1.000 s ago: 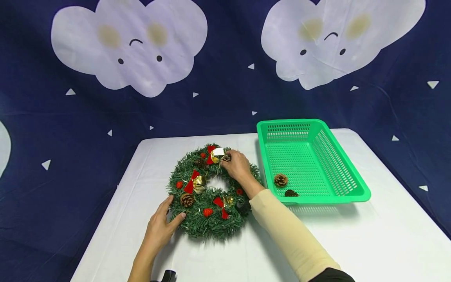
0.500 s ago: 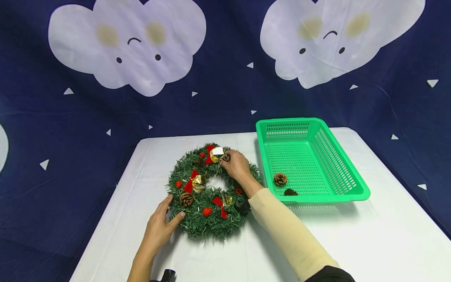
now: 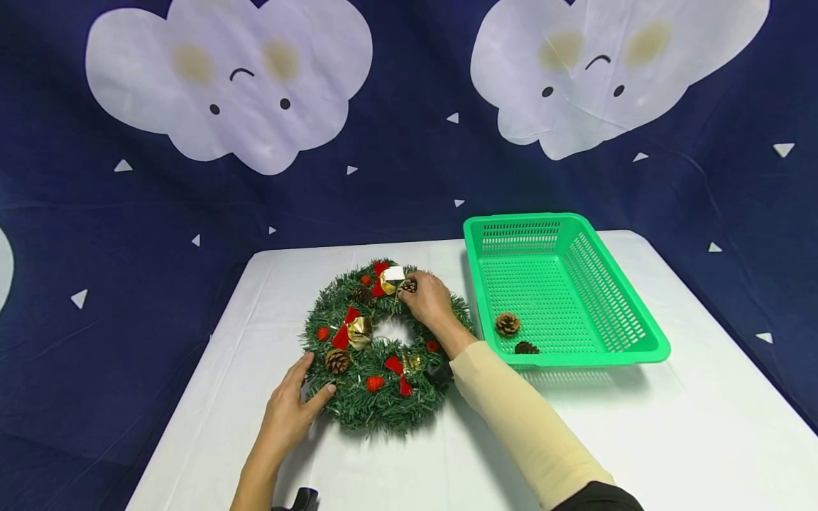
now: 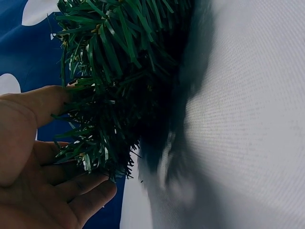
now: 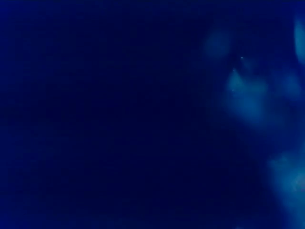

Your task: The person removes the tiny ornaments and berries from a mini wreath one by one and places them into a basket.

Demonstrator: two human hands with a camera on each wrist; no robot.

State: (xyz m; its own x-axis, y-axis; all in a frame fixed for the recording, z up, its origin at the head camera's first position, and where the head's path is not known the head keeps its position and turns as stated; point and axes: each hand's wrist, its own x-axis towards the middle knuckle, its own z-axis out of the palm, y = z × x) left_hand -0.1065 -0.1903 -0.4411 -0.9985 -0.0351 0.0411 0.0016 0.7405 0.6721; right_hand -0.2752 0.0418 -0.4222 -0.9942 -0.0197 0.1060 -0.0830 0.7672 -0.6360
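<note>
Bushy green wreath with red bows lies flat at left; the left hand touches its near left edge, the right hand pinches a pine cone at its far right

Left grip: bare hand, thumb and fingers spread apart; left forearm uncovered, extended forward. Right grip: bare hand, positioned farther forward than the left, digits curled in a pinch; right forearm sleeved, angled forward and leftward.

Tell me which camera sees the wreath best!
The head view: it shows nearly the whole wreath, bows included. The left wrist view shows only green needles; the right wrist view is too blurry to tell.
</note>
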